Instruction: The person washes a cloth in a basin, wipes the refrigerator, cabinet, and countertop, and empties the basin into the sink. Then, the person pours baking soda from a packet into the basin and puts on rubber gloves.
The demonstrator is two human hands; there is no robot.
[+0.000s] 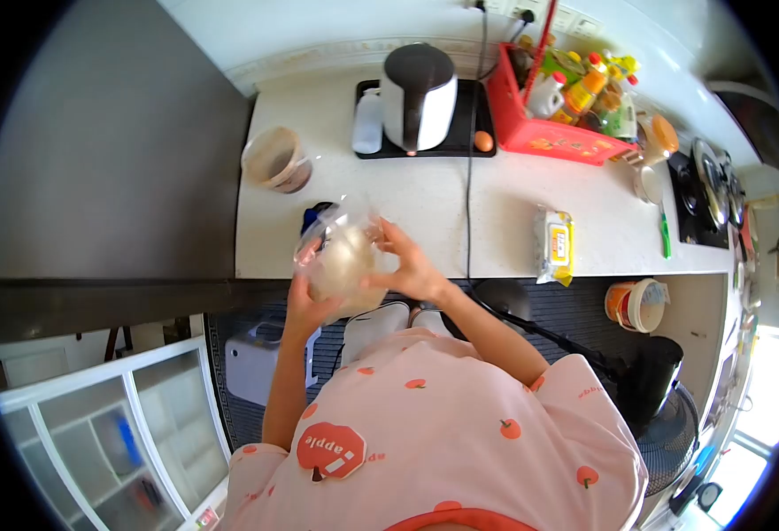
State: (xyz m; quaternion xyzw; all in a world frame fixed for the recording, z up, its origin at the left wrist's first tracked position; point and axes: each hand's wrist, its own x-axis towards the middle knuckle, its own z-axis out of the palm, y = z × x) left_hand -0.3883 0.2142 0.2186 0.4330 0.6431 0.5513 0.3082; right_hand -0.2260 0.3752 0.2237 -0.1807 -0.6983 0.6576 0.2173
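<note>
A crinkled clear plastic bag [343,263] bulges with pale contents.

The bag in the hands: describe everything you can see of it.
The bag looks like thin, clear plastic, crumpled and shiny towards its far end. A pale, rounded mass shows through; blur hides what it is. The left hand and right hand hold it from either side, at the front edge of the counter. Whether it touches the counter cannot be told.

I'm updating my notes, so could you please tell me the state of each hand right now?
Left hand: holding one side of a clear plastic bag.
Right hand: holding the bag's other side.
</note>
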